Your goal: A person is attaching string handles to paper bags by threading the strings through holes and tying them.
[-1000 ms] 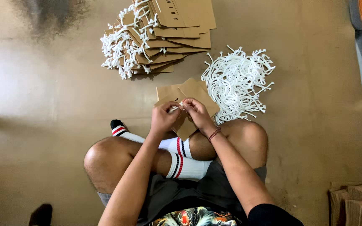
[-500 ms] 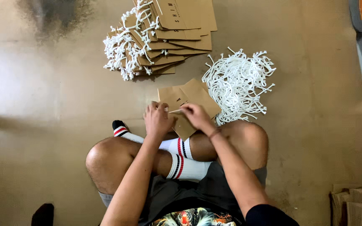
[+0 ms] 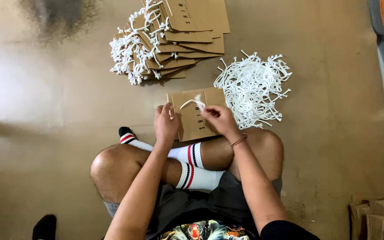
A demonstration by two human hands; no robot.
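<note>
Left hand [image 3: 166, 125] clamped the bag [image 3: 197, 116]; right hand [image 3: 218, 120] pinched its cord [image 3: 192, 102]. Finished stack [image 3: 174, 40] sizeable, many cords [image 3: 254, 89] left.

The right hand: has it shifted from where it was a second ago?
Yes. The right hand has moved slightly right, toward the loose pile of white cords, pulling a white cord across the brown paper bag.

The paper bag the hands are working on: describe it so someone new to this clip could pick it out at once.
Start from the person's crossed legs in striped socks; just beyond the knees a flat brown paper bag lies on the floor. The left hand holds its edge and the right hand pinches a white cord looped at its top. Unlike the fanned stack of bags farther away, it lies alone.
</note>
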